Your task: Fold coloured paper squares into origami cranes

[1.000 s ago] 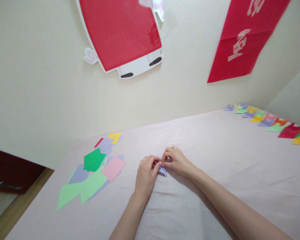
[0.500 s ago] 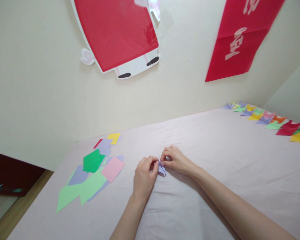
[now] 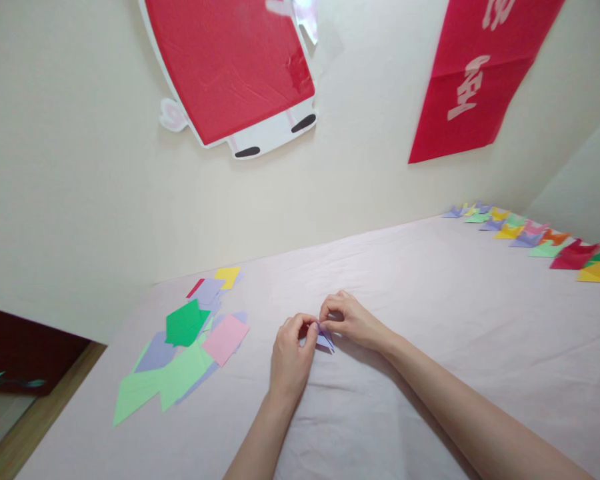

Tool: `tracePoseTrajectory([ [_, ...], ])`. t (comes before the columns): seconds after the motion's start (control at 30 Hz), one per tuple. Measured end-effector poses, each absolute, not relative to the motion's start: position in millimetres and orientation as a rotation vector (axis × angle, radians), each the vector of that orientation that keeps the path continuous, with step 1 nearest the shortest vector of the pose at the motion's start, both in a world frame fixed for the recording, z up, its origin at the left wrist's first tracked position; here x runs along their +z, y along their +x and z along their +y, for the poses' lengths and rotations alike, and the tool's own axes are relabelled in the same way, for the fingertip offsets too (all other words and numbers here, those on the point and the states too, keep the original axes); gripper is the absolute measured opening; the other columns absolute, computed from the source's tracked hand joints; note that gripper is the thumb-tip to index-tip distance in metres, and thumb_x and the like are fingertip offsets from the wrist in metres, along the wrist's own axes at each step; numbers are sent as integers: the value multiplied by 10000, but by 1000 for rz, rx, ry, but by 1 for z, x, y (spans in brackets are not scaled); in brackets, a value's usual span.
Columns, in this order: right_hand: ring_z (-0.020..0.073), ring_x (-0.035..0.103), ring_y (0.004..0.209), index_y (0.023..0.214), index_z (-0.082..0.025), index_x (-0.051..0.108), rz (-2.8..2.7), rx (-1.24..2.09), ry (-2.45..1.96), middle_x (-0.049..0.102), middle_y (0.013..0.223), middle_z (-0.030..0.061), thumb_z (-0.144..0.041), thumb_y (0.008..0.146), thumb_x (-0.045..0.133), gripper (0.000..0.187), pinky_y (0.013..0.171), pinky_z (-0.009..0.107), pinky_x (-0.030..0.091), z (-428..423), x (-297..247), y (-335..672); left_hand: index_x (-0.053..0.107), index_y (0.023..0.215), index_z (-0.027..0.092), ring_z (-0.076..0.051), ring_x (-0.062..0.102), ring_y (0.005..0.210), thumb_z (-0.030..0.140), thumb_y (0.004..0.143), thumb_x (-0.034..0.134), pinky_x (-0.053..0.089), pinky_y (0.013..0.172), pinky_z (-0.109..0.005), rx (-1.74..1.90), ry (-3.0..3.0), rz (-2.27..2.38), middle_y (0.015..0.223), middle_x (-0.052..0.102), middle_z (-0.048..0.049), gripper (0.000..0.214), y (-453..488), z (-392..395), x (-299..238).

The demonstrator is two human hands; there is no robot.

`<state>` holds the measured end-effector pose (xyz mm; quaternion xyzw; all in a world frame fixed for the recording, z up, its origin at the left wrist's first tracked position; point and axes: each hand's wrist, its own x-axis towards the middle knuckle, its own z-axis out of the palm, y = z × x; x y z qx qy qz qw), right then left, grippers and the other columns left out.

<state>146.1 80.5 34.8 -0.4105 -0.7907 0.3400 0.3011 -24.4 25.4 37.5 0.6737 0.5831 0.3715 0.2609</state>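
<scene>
A small folded piece of lilac paper (image 3: 325,341) is pinched between my two hands, just above the pale cloth. My left hand (image 3: 294,343) grips its left side with thumb and index finger. From the right, my right hand (image 3: 349,317) pinches its upper edge, fingertips almost touching those of the left. The paper's lower part shows as pointed flaps beneath the fingers; its top is mostly hidden by them.
Loose paper sheets in green, pink, lilac and yellow lie overlapping at left, among them a pink sheet (image 3: 225,340) and a dark green sheet (image 3: 186,323). Folded coloured paper pieces (image 3: 575,255) stand in rows at far right. The cloth-covered surface (image 3: 400,267) meets a wall behind.
Both hands stay in almost the same place, still pinching the lilac paper. Its lower flaps sit slightly closer together. The whole view has shifted a little.
</scene>
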Motion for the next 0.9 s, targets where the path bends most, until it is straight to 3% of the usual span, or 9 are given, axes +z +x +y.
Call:
tracePoseTrajectory([
  [0.17, 181, 519, 827, 715, -184, 676, -2085, 892, -1069, 664, 779, 4, -131, 795, 711, 103, 851, 343, 342, 81, 33, 145, 600, 860, 205, -167, 604, 778, 304, 872, 582, 479, 756, -289, 1048, 1803, 1578, 836, 637, -10, 102, -22, 27, 37],
  [0.33, 178, 519, 823, 715, -189, 679, -2083, 885, -1072, 668, 778, -1, -128, 795, 706, 104, 863, 350, 330, 80, 32, 145, 592, 816, 207, -158, 582, 762, 259, 883, 556, 451, 725, -271, 1074, 1826, 1574, 814, 619, -1, 93, -22, 28, 40],
  [0.67, 184, 514, 816, 713, -194, 660, -2061, 928, -1015, 653, 758, 1, -164, 798, 691, 95, 831, 342, 353, 79, 34, 145, 608, 817, 212, -187, 560, 806, 323, 940, 519, 423, 778, -322, 1035, 1905, 1578, 825, 617, -14, 188, -24, 28, 40],
  [0.8, 175, 514, 763, 705, -196, 620, -1867, 1001, -1000, 604, 700, -5, -191, 810, 641, 108, 755, 310, 386, 77, 33, 140, 589, 1004, 213, -202, 583, 962, 365, 926, 542, 455, 873, -348, 1199, 1707, 1560, 1033, 630, -59, 177, -20, 26, 39],
  [0.9, 160, 513, 701, 720, -195, 598, -1660, 1107, -989, 584, 703, -7, -254, 811, 618, 110, 670, 287, 392, 76, 32, 137, 505, 1180, 193, -210, 614, 1029, 415, 882, 609, 497, 880, -345, 1257, 1344, 1509, 1198, 599, -115, 386, -14, 27, 34],
])
